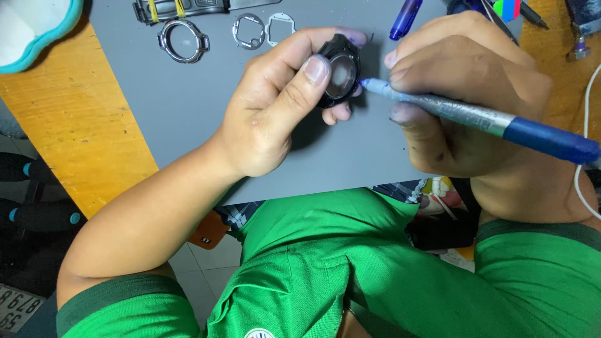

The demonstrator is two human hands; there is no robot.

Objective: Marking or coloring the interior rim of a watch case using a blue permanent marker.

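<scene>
A grey mat [188, 106] covers the yellow wooden counter [81, 131]. Beyond the fingers, along the mat's far edge, lie a round metal bezel ring [183, 41], two thin squarish metal frames [248, 30] [280, 29] side by side, and a dark strap piece with yellow bands [178, 9]. A blue pen [405, 18] lies farther right. A teal-rimmed white tray [34, 25] sits at the far left corner. A white cable [585, 125] runs down the right side.
</scene>
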